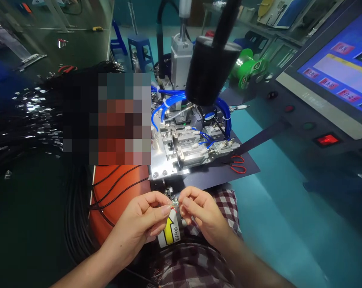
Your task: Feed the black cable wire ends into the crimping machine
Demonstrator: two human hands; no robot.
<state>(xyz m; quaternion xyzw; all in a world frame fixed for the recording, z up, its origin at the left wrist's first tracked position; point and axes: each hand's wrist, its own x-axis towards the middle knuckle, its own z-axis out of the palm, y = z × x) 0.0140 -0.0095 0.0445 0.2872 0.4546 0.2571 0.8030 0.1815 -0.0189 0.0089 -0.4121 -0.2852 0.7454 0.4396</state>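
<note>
We're pinching thin wires (pixel 174 206) btwn L hand (pixel 147 218) fingertips, R hand (pixel 200 210) fingers closed alongside, nr machine (pixel 193 144).

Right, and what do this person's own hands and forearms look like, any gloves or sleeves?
The left hand and right hand are gloveless, with no ring or watch to be seen. The left forearm and right forearm show no sleeves.

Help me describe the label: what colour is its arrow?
The arrow is yellow, best seen in the head view.
</note>
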